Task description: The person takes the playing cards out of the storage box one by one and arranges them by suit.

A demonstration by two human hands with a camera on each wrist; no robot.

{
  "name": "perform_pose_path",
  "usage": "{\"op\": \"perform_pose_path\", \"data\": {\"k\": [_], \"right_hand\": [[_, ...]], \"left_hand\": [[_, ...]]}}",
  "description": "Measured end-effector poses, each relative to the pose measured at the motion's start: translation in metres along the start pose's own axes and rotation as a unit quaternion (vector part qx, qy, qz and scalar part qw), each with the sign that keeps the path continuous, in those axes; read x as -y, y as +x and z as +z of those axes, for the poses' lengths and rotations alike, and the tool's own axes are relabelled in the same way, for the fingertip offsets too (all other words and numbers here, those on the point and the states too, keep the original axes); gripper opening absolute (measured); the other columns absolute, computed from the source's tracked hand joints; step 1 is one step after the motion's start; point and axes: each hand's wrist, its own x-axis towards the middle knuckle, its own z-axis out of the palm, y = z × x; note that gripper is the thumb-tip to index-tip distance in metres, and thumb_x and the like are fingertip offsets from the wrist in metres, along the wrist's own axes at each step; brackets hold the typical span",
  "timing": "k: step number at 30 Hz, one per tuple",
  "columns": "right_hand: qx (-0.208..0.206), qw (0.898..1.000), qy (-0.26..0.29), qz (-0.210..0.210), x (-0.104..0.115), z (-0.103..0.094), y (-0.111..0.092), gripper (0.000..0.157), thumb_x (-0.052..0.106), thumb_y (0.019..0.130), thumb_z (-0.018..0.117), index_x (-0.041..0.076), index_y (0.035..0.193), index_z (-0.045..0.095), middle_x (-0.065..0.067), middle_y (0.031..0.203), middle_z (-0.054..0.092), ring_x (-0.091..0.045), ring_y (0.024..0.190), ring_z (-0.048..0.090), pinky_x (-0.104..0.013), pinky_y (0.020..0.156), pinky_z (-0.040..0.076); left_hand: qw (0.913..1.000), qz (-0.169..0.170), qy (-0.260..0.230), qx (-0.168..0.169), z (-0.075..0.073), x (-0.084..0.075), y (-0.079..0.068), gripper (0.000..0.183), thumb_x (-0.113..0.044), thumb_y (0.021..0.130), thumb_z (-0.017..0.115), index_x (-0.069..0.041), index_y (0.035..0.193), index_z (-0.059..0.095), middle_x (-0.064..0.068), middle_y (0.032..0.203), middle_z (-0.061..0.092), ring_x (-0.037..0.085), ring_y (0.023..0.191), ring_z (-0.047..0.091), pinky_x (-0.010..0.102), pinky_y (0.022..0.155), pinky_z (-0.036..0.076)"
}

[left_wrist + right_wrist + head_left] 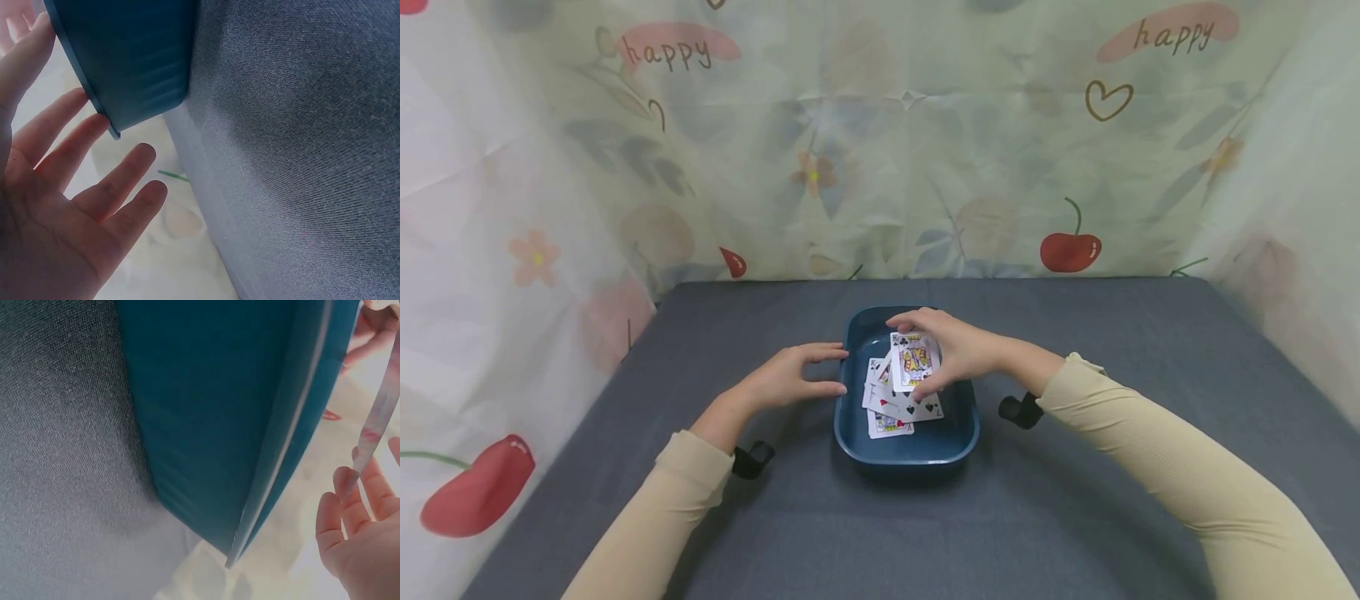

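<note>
- Fingers of the right hand (pixel 962 343) are clamped on a king of clubs (pixel 915 364), fingertips at its far end and thumb at its near end; the right wrist view shows the card bowed between them, above the rim.
- Fingers of the left hand (pixel 790 375) stand apart and fairly straight; the thumb and some fingertips appear to touch the left edge of the tray (pixel 925 442), while two fingers reach past its corner, clear of it.
- Done, as far as it shows: a loose heap of cards (pixel 891 403) lies inside the tray, overlapping, nearer its left edge than its right, with bare floor towards the near right corner.
- Left, by my judgement: the king of clubs is not yet let go, and the heap is not squared. Whether further cards belong with these cannot be told.
- Count: one tray, set midway between the left and right edges of the table (pixel 880 533), nearer its far edge.
- Count: one card face in the right hand; whether more sit behind it is hidden. At least four cards lie in the heap, among them a king of hearts nearest the near edge; overlaps hide the exact number.
- Count: two hands, one at each long edge of the tray.
</note>
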Motion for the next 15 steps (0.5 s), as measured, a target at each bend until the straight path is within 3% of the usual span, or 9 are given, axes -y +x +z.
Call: {"op": "perform_pose_path", "data": {"k": [5, 15], "right_hand": [[-0.028, 0.999, 0.017, 0.006, -0.001, -0.006, -0.007, 0.089, 0.029, 0.066, 0.084, 0.013, 0.140, 0.037, -0.009, 0.138, 0.043, -0.023, 0.123, 0.040, -0.038, 0.095, 0.043], [-0.070, 0.997, 0.016, 0.007, -0.004, -0.019, -0.025, 0.088, 0.029, 0.067, 0.084, 0.011, 0.140, 0.039, -0.009, 0.140, 0.044, -0.023, 0.122, 0.042, -0.041, 0.094, 0.045]], "left_hand": [[1.0000, 0.000, 0.000, 0.001, 0.000, 0.000, 0.000, 0.062, -0.036, 0.082, 0.069, -0.017, 0.137, 0.048, 0.007, 0.150, 0.037, 0.032, 0.140, 0.031, 0.057, 0.109, 0.031], [1.0000, 0.006, 0.002, -0.003, 0.000, 0.001, 0.000, 0.063, -0.037, 0.082, 0.070, -0.017, 0.137, 0.048, 0.006, 0.150, 0.037, 0.031, 0.140, 0.031, 0.054, 0.110, 0.031]]}}
